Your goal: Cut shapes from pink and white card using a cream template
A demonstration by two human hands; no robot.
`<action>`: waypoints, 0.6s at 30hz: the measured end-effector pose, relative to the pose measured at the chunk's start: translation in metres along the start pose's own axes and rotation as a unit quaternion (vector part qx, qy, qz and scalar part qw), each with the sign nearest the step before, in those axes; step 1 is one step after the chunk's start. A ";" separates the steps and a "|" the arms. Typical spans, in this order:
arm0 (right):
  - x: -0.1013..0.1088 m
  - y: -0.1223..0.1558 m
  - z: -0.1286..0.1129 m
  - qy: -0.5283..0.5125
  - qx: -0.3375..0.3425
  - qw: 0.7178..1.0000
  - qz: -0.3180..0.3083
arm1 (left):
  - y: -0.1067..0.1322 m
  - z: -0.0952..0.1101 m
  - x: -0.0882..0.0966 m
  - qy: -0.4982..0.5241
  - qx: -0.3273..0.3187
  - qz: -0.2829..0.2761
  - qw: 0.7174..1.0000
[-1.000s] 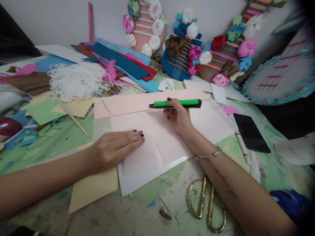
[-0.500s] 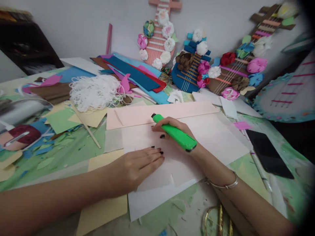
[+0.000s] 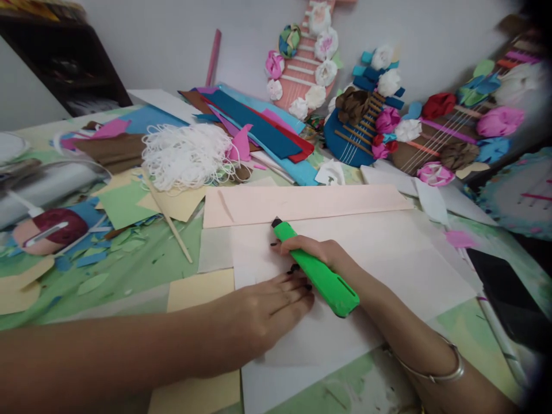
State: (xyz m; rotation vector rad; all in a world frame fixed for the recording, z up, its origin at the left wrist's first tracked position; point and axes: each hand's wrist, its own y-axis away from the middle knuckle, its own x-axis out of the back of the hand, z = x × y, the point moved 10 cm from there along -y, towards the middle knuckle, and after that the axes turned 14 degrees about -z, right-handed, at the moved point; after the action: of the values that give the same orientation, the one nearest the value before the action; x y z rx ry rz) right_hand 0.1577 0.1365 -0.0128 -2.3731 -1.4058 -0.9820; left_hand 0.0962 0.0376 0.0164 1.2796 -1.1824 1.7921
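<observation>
My left hand (image 3: 267,313) lies flat on a white sheet (image 3: 366,253), its fingers stretched out together. My right hand (image 3: 317,253) is closed around a flat, bright green tool (image 3: 323,279) with a dark tip. Its exact kind cannot be made out. The tool slants across the sheet, its tip close to the lower edge of a pale pink paper strip (image 3: 328,200). The strip runs along the top of the sheet. The right fingertips are near the left fingers, and part of the right hand is hidden behind the tool.
White string (image 3: 185,155) lies heaped left of centre, with a wooden stick (image 3: 170,221) nearby. Coloured paper (image 3: 254,126) is stacked behind. Flower-decorated paper instruments (image 3: 353,126) lean at the back. A black phone (image 3: 506,293) lies at right, beside a white pen (image 3: 500,333).
My view has turned left, so the scene sits further right. The green tool's tip has come down towards me, from over the pink strip to its lower edge. My left hand stays flat.
</observation>
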 end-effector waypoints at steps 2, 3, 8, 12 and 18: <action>-0.001 0.000 0.000 0.007 0.000 1.000 -0.003 | 0.000 0.000 -0.001 0.004 -0.005 -0.002 1.000; -0.001 -0.001 0.001 0.010 -0.003 1.000 -0.006 | 0.000 0.001 -0.003 0.008 -0.012 -0.007 1.000; -0.001 0.000 0.000 0.020 -0.002 1.000 -0.006 | 0.001 0.002 -0.011 0.027 -0.032 -0.043 0.998; -0.003 0.001 0.001 0.018 0.010 1.000 -0.009 | 0.002 0.002 -0.009 0.030 -0.035 -0.041 0.998; 0.013 0.002 0.008 -0.088 0.066 0.991 0.082 | 0.003 -0.005 -0.001 0.049 -0.010 -0.012 0.999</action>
State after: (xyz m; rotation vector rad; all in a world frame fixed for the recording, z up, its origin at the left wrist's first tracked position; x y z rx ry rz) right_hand 0.1675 0.1484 -0.0098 -2.4779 -1.2635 -0.6337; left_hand 0.0917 0.0406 0.0143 1.1745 -1.1243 1.8001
